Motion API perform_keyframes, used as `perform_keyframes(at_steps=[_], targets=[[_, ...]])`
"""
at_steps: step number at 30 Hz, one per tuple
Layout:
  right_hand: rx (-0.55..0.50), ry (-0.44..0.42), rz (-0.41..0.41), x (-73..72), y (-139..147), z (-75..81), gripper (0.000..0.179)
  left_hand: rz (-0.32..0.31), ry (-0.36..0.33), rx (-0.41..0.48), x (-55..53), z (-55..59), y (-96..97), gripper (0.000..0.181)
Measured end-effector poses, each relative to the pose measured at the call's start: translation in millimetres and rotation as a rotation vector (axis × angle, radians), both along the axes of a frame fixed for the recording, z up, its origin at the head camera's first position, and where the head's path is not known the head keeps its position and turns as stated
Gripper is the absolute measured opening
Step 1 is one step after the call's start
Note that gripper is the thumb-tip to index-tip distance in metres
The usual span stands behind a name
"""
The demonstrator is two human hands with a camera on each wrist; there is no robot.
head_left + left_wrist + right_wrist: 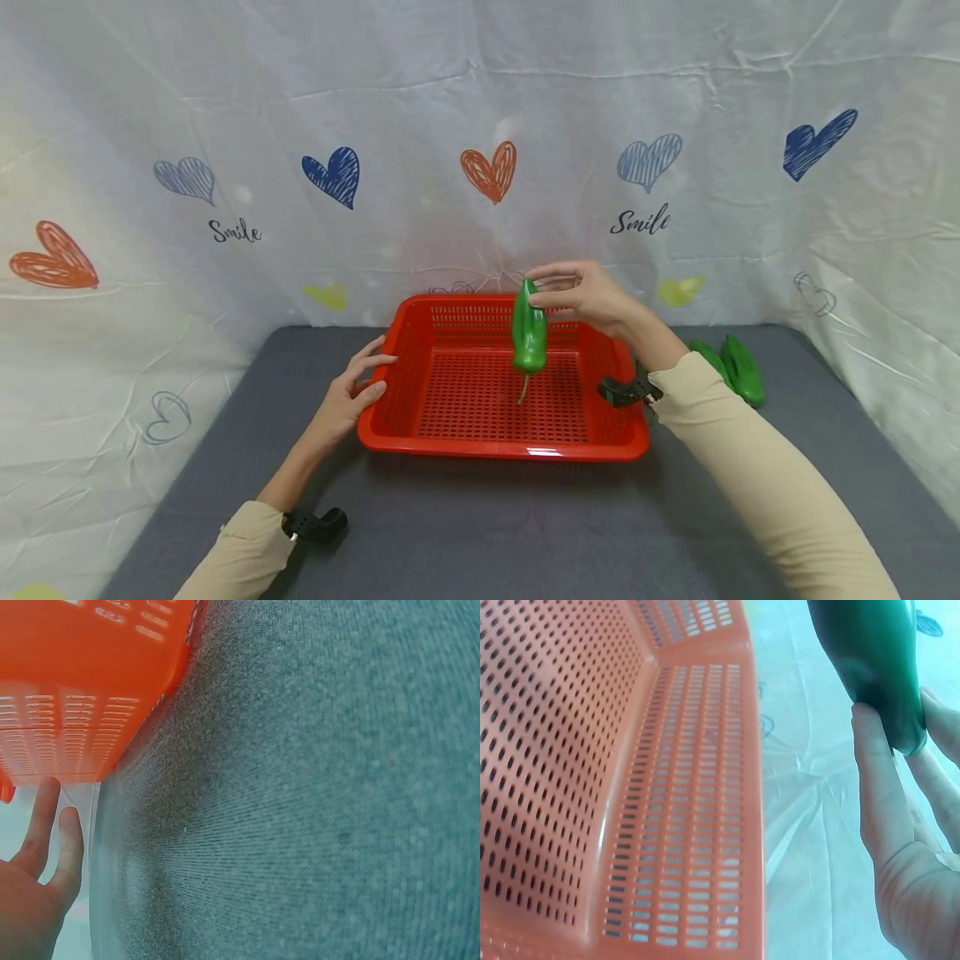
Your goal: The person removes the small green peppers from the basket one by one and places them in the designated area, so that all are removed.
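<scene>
In the head view, my right hand (581, 293) pinches a long green pepper (529, 333) by its upper tip. The pepper hangs above the red perforated basket (502, 448), its thin stem pointing down. In the right wrist view, the fingers of the right hand (911, 855) meet the end of the green pepper (874, 660), beside the basket wall (682, 802). My left hand (348, 400) rests at the basket's left rim, its fingers fairly straight. Two extended fingers of that left hand (34, 877) show near the basket (82, 675) in the left wrist view.
More green peppers (741, 371) lie on the grey tabletop (510, 525) to the right, partly hidden by my right sleeve. Behind the table hangs a white curtain (420, 108) printed with hearts. A black wrist strap sits on each wrist.
</scene>
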State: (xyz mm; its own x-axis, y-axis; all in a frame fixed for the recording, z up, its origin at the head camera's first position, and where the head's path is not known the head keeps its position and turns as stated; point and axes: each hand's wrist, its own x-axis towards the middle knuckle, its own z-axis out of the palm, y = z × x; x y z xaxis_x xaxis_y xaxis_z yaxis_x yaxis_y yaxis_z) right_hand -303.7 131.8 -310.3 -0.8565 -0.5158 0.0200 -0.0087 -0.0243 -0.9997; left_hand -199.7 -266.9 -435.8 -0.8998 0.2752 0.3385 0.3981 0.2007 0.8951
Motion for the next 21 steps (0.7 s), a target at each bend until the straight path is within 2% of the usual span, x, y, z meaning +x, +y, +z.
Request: perform_keyframes(at_steps=[10, 21], targets=[[0.036, 0.019, -0.044, 1.2, 28, -1.7, 0.05, 0.003, 0.014, -0.015, 2.9, 1.8, 0.5, 0.039], [-0.024, -0.009, -0.08, 4.7, 63, -5.3, 0.044, 0.008, -0.007, -0.008, 2.6, 2.5, 1.8, 0.039]])
